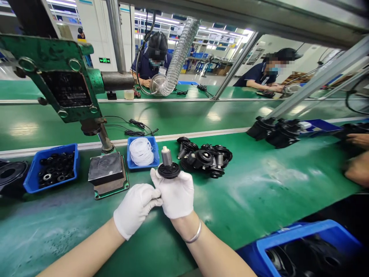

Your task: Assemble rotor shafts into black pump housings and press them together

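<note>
My right hand [178,194], in a white glove, grips a pump rotor [167,161] from below. The rotor stands upright, its black round flange in my fingers and its grey cylinder with a cream tip pointing up. My left hand [138,204], gloved too, is closed with thumb and fingers pinched beside the right palm. Whatever it may hold is hidden. Just behind the rotor sits a blue bin [157,154] of clear white rings [141,152]. To the right lies a pile of similar black rotors [204,157].
At left, a green press [66,77] overhangs a metal block [105,167]. Beside it is a blue bin [76,159] of small black parts. Black housings [284,132] stand far right; a blue crate [262,254] is lower right. Another person's hands [359,165] show at the right edge.
</note>
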`<state>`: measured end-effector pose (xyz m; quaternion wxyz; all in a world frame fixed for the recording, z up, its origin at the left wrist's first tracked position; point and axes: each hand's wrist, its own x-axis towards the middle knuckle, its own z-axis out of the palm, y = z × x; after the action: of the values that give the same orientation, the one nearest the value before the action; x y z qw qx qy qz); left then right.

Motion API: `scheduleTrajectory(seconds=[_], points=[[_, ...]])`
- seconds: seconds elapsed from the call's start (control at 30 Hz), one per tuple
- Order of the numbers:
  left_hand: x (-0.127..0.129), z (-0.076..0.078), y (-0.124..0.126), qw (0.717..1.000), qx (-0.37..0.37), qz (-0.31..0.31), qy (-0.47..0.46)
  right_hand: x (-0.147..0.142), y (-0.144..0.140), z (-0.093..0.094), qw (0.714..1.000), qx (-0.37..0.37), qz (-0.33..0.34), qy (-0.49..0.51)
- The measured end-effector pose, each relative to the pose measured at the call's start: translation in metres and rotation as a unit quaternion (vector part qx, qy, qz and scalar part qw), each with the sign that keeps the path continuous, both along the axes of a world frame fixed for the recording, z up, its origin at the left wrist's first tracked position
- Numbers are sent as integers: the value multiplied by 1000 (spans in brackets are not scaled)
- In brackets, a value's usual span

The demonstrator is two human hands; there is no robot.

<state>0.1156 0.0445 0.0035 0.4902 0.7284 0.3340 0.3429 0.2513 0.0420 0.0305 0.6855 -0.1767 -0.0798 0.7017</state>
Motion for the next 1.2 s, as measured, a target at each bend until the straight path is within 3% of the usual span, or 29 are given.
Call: scheduleTrajectory(seconds=[0.1,0.17,0.23,0.3,0.37,0.43,0.53,0.7,1.03,1.13,1.2], points=[[-4,-8,-3,998,-46,-49,-8,0,-1,10,1000,16,-7,2],[-8,-9,-3,994,-106,-5,-28,2,-1,15,999,32,-13,-2],[-14,-4,-3,972,-203,74,-88,6,0,18,999,48,-19,-7],[-22,3,-5,918,-321,110,-207,8,1,17,999,46,-5,-11],[-30,10,-8,839,-422,95,-331,6,2,13,999,33,30,-28],[-38,13,-13,777,-476,70,-405,2,0,9,995,36,67,-61],[-50,10,-18,745,-491,53,-449,-6,-5,5,983,66,99,-137],[-65,6,-16,745,-463,68,-476,-14,-11,4,946,83,129,-284],[-70,6,-9,823,-372,134,-408,-20,-5,-17,875,159,116,-442],[-75,4,-6,871,-307,175,-341,-20,-5,-17,828,199,54,-522],[-79,2,-4,902,-258,192,-289,-20,-8,-17,768,232,-6,-597]])
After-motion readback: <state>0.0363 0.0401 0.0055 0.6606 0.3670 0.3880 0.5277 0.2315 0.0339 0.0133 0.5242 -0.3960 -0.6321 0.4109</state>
